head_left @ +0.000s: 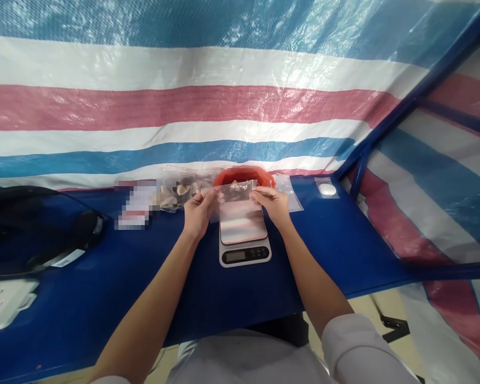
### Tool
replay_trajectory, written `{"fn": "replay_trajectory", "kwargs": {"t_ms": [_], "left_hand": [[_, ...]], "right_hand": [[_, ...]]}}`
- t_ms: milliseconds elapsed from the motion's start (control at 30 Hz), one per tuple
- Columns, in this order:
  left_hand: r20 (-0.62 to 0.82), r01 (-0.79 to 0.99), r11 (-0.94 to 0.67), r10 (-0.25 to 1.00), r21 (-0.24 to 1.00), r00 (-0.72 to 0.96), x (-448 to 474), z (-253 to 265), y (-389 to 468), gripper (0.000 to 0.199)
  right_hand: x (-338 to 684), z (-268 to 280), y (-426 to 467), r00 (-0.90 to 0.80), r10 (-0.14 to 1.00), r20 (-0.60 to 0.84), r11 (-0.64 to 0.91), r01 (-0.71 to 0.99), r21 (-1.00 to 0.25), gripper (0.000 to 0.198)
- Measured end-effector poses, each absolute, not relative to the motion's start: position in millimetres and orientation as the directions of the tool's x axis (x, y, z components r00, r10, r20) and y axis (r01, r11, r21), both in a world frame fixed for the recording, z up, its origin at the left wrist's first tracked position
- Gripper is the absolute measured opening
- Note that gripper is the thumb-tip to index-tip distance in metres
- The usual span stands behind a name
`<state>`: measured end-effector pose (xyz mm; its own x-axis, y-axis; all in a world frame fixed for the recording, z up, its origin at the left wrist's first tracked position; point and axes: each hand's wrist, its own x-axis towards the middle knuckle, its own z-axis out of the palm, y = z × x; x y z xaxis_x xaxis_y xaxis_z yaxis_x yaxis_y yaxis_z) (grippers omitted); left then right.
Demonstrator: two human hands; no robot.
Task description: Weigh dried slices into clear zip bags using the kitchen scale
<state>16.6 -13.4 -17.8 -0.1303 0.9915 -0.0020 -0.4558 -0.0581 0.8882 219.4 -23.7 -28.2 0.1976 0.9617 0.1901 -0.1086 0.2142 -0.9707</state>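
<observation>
Fingertips of the left hand [199, 212] and of the right hand [274, 202] are pressed together on a thin clear bag [238, 191], thumb against fingers at each end of its top edge. That edge is drawn out fairly straight between the two pinches, above the far part of the scale [244, 229]. Whether the bag's lower part rests on the scale or hangs just over it, I cannot tell; nor can I tell if its mouth is parted, or whether anything lies inside.

Judging by the grip, the step in hand is handling the bag's top edge with both hands at once. From here, a next move would call for a light, even hold on both ends, so the film does not slip or fold, and for working the two layers apart or together along that edge.

Just beyond the scale is a red bag [246, 172], partly hidden behind the clear one. Left of the scale and a little beyond it sits a bag of pale and dark lumps [179, 193], with a printed card [136, 207] farther left. To the right of the scale lie a flat plastic bag [294, 196] and, well apart, a white round thing [327, 189].
</observation>
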Motion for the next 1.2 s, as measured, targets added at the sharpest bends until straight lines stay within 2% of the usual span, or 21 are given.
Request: {"fn": "replay_trajectory", "kwargs": {"t_ms": [167,500,633,733,867,1033,1200], "left_hand": [[0.014,-0.454,-0.080,0.989,0.887,-0.147,9.6,-21.2,-17.5,0.040],[-0.054,-0.460,0.020,0.997,0.888,-0.060,6.4,-25.0,-19.5,0.037],[-0.010,-0.328,0.014,1.000,0.945,0.016,-4.0,-18.0,-18.5,0.040],[0.063,-0.109,-0.051,0.993,0.993,0.103,-12.9,-1.7,-16.5,0.038],[0.095,0.168,-0.147,0.955,0.975,0.280,-10.0,32.0,-10.2,0.025],[0.020,0.193,-0.135,0.864,0.972,0.503,22.0,59.0,-3.6,0.011],[0.121,0.144,-0.211,0.876,0.967,0.466,50.0,49.9,-6.2,0.019]], "right_hand": [[222.0,-28.0,-28.6,0.189,0.970,0.152,0.167,-0.066,-0.984,0.032],[229.3,-26.0,-30.2,0.200,0.970,0.135,0.146,-0.044,-0.988,0.037],[231.6,-21.8,-31.7,0.161,0.975,0.155,0.160,-0.020,-0.987,0.035],[233.7,-14.5,-33.0,0.124,0.977,0.176,0.175,0.014,-0.984,0.034],[237.2,1.8,-34.0,0.065,0.976,0.206,0.201,0.080,-0.976,0.031],[246.8,18.5,-34.3,-0.037,0.963,0.268,0.271,0.131,-0.954,0.030],[274.3,17.6,-34.4,0.044,0.942,0.334,0.324,0.152,-0.934,0.031]]}}
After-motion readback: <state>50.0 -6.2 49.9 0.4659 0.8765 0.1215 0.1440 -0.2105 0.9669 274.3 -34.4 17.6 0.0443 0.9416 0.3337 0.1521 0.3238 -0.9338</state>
